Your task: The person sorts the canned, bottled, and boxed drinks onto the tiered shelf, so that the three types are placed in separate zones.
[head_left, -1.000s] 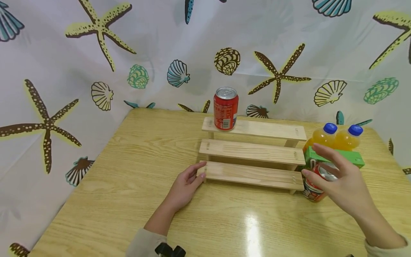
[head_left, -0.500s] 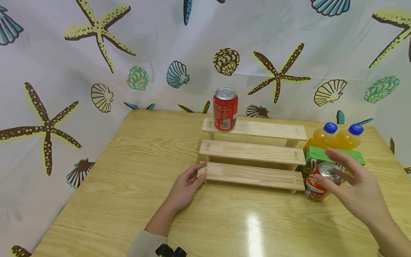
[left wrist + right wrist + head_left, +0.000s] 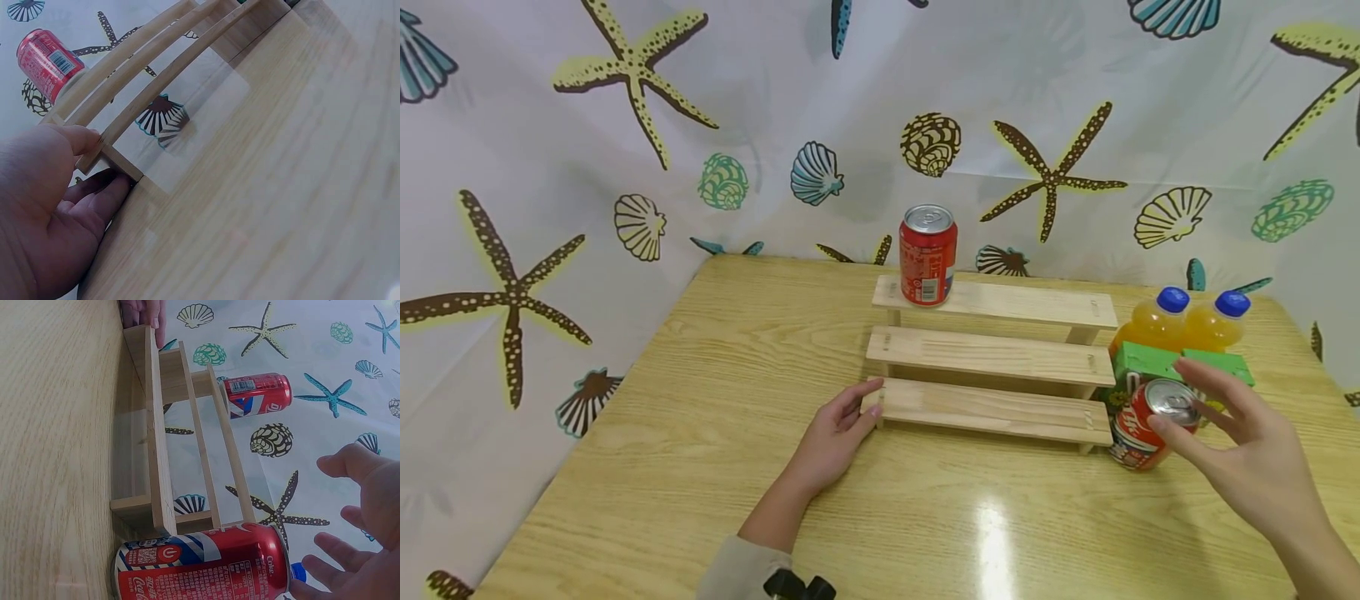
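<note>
A red soda can (image 3: 1138,429) stands upright on the table (image 3: 647,417), just beside the right end of the nearest shelf of a wooden rack (image 3: 988,354); the right hand (image 3: 1262,458) is at the can's right side, thumb and fingers spread wide and not closed round it; whether a fingertip touches the metal I cannot tell. The rack climbs in three steps from near to far; the left hand (image 3: 835,437) grips the left end of its lowest step, thumb and fingers set narrow about the wood; a second red can (image 3: 927,258) stands upright on the far, highest step, towards its left end. Directly beyond the first can lies green packaging (image 3: 1150,360), one carton or two I cannot tell, partly behind the right hand's fingers; farther still stand two orange drink bottles (image 3: 1156,325) side by side, both with blue caps; along the far side hangs a white cloth (image 3: 850,75) printed with starfish and shells.
</note>
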{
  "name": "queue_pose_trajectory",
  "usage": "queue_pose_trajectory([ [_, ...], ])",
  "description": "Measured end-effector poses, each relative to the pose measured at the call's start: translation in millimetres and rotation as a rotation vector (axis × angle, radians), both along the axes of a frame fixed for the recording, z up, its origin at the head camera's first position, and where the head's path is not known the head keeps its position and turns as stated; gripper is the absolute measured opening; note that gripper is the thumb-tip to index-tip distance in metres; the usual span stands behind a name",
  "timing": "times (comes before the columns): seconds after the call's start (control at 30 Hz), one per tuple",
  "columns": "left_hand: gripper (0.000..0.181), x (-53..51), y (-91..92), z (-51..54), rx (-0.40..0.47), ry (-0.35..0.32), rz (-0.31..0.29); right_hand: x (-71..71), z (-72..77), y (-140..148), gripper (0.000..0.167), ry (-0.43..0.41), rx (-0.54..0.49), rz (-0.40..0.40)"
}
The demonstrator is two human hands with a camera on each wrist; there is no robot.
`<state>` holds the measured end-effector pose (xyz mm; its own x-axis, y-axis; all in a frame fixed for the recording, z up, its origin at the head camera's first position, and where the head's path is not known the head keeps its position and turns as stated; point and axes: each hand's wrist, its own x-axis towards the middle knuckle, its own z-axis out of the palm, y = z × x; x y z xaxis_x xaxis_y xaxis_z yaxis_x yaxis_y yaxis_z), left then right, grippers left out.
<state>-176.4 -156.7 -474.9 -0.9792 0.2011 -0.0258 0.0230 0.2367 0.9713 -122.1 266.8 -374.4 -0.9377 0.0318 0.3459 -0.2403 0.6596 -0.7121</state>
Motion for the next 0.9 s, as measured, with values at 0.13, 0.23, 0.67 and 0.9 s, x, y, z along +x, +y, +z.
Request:
queue_pose_trajectory([
  [0.13, 0.044, 0.2, -0.1, 0.4, 0.003, 0.000, 0.000, 1.3, -0.3, 0.5, 0.063, 0.009, 0.003, -0.007],
  [0.23, 0.044, 0.2, -0.3, 0.4, 0.005, 0.002, 0.002, 2.2, -0.7, 0.9, 0.062, 0.014, 0.007, -0.011],
  [0.67, 0.043, -0.5, 0.4, 0.3, 0.010, 0.004, 0.007, 3.0, -12.2, 5.8, 0.061, -0.024, 0.018, -0.045],
  [0.9, 0.043, 0.6, 0.9, 1.2, 0.010, 0.002, 0.004, 5.5, -19.1, 6.7, 0.059, -0.029, 0.010, -0.063],
])
